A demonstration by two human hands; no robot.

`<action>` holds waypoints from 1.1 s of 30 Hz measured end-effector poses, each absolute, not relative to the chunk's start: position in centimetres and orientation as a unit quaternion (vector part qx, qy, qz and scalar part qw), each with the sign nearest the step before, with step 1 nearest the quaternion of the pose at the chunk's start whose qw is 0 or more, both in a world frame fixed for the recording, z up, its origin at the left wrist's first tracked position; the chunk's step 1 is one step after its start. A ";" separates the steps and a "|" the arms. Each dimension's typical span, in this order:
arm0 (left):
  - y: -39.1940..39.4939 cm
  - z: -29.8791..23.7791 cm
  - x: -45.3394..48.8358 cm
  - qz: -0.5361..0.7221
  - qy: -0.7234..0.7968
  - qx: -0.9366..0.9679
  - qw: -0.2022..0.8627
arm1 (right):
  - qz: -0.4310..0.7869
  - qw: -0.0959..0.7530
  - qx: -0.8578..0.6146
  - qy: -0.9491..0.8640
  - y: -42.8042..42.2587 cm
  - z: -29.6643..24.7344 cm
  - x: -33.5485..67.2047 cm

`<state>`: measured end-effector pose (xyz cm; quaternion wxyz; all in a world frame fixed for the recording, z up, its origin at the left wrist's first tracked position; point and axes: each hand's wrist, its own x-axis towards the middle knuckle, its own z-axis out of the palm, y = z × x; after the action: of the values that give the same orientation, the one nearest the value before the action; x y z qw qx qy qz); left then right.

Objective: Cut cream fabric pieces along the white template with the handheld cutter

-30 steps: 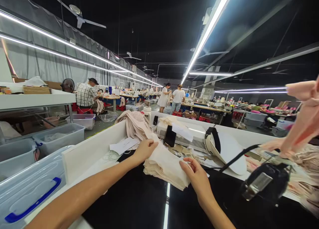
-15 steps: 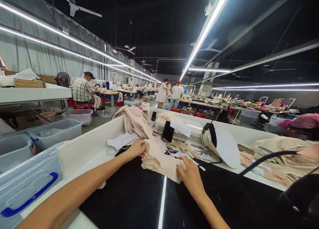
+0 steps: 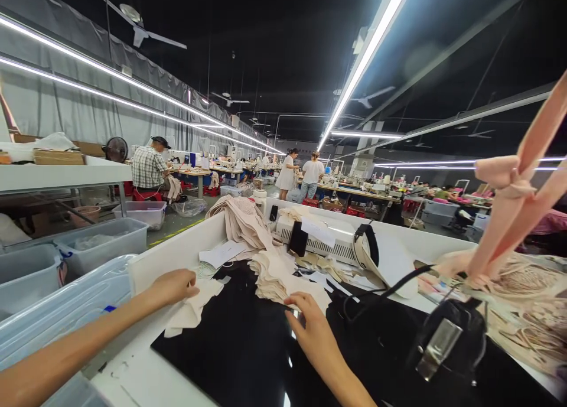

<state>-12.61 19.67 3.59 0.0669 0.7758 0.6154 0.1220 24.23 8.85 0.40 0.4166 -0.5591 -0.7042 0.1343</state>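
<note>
My left hand [image 3: 173, 286] is at the left of the black work surface [image 3: 239, 360], its fingers curled closed on a cream fabric piece [image 3: 191, 313]. This piece lies partly over the white table edge and the black surface. A stack of cream fabric pieces [image 3: 277, 280] with wavy edges spreads across the middle. My right hand [image 3: 313, 330] is at the near edge of that stack, thumb and fingers apart, fingertips close to the cloth. Behind the stack, a heap of pinkish-beige fabric [image 3: 241, 221] drapes over the table's raised rim.
A black machine part with a metal plate [image 3: 440, 348] and a cable stand at right, beside peach straps [image 3: 509, 212] and beige lace fabric [image 3: 522, 283]. A white vented device [image 3: 345, 238] and paper scraps lie behind. Plastic bins [image 3: 106, 241] stand left; several people work farther off.
My left hand has left the stack and moved left to the cream fabric piece. The right hand has let go of the stack's corner and shifted slightly left. The view has turned right.
</note>
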 end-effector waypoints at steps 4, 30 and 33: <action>18.7 1.9 -12.7 0.113 0.606 0.780 0.107 | 0.178 0.396 -0.519 -0.736 6.9 1.3 22.0; 17.4 6.2 -11.3 0.306 0.467 0.819 0.131 | 0.280 0.312 -0.488 -0.765 3.4 2.0 19.4; 17.0 7.0 -10.2 0.314 0.438 0.832 0.133 | 0.289 0.316 -0.491 -0.758 3.5 1.7 19.3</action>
<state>-10.21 17.03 6.97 0.1327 0.8319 0.4382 0.3136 19.28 3.46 1.72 0.3155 -0.4915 -0.7584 0.2894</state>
